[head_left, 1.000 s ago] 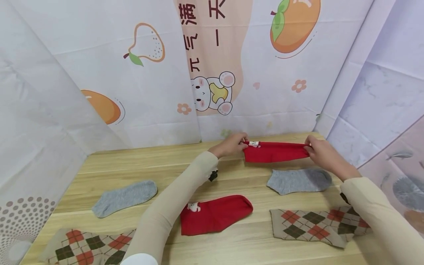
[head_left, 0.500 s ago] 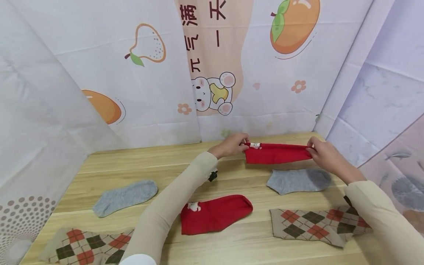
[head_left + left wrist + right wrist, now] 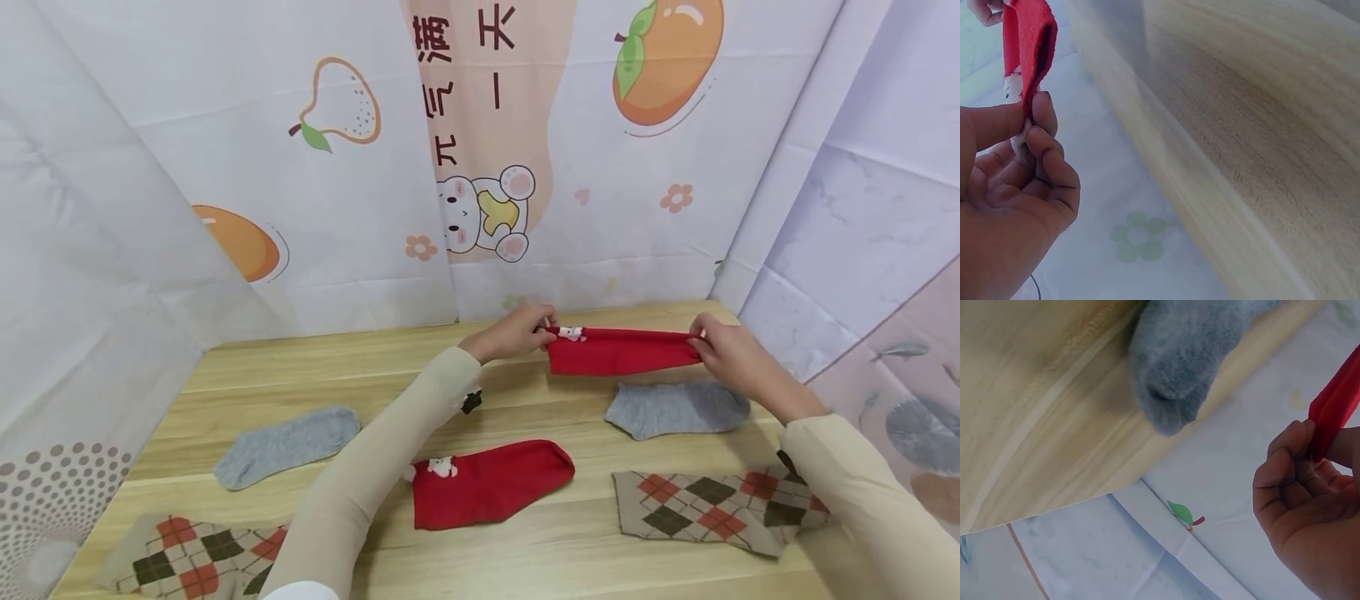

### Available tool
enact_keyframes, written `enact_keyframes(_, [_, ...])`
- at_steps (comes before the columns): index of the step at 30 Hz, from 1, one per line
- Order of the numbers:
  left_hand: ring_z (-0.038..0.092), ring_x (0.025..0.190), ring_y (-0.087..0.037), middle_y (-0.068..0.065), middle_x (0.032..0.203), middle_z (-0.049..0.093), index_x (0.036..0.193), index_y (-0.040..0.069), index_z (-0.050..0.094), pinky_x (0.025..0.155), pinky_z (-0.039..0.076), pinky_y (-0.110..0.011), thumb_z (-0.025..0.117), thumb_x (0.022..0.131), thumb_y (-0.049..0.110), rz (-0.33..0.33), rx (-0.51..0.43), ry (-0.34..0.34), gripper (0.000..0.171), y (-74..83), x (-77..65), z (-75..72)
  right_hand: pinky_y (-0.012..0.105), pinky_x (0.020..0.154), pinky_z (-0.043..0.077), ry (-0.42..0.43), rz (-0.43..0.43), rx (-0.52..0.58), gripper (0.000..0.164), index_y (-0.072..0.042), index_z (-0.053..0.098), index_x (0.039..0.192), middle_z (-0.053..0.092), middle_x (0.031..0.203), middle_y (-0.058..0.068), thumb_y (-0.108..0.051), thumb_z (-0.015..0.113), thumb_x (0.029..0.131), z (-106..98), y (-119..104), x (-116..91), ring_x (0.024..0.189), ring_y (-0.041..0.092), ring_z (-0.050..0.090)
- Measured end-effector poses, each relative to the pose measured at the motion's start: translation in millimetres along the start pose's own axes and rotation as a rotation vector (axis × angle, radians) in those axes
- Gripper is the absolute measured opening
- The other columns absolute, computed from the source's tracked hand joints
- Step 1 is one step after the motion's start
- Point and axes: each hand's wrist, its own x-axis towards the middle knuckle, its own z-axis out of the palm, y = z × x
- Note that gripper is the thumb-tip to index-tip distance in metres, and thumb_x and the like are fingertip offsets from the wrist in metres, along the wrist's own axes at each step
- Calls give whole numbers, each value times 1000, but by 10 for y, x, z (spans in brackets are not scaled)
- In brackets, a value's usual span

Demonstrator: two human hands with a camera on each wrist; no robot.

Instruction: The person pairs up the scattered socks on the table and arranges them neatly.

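Where the wooden table [image 3: 270,375] ends, sheeting [image 3: 352,217] (fruit-printed) backs a red sock [image 3: 618,352].

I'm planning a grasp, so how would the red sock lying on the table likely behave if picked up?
The flat red sock will probably be floppy, being soft-looking cloth. It is unlikely to roll, since it lies flattened. It is probably light: the left hand and right hand pinch the matching red sock just at its ends.
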Motion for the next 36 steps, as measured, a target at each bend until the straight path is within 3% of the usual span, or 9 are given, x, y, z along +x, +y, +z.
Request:
enact_keyframes(8, [60, 85, -14, -3, 98, 65, 107, 6, 60, 75, 50, -23, 59, 100, 10, 18, -4, -4, 8, -39, -146, -43, 30, 50, 37, -6, -5, -14, 13, 0, 54, 96, 54, 65, 0, 4, 65, 91, -11, -139, -7, 53, 14, 42])
enact_keyframes(13, [60, 84, -13, -1, 96, 64, 105, 8, 60, 74, 51, -23, 59, 100, 12, 22, 11, 2, 6, -73, -316, -81, 28, 49, 35, -3, -27, 1, 13, -1, 54, 97, 52, 63, -2, 4, 65, 91, -5, -278, -11, 52, 12, 40])
enact_keyframes(21, [59, 82, -12, -2, 96, 61, 105, 9, 58, 72, 51, -23, 59, 100, 12, 29, 13, -3, 5, -108, -667, -155, 26, 48, 35, -34, -51, 22, 14, -2, 53, 100, 48, 62, -4, 3, 64, 93, 15, -520, -27, 51, 10, 38])
enact_keyframes(29, [67, 82, -17, -1, 94, 64, 105, 9, 58, 70, 53, -25, 60, 100, 9, 28, -29, 2, 6, -209, -1156, -245, 25, 50, 37, -77, -87, 36, 14, -5, 53, 101, 50, 65, -6, 1, 64, 94, 112, -842, 42, 52, 8, 40])
enact_keyframes(36, [69, 81, -22, 0, 90, 65, 104, 8, 58, 68, 54, -26, 60, 99, 9, 40, -42, 16, 5, -272, -1543, -290, 23, 50, 35, -61, -155, 36, 18, -7, 53, 101, 44, 64, -10, 2, 66, 92, 185, -1136, 25, 53, 4, 35])
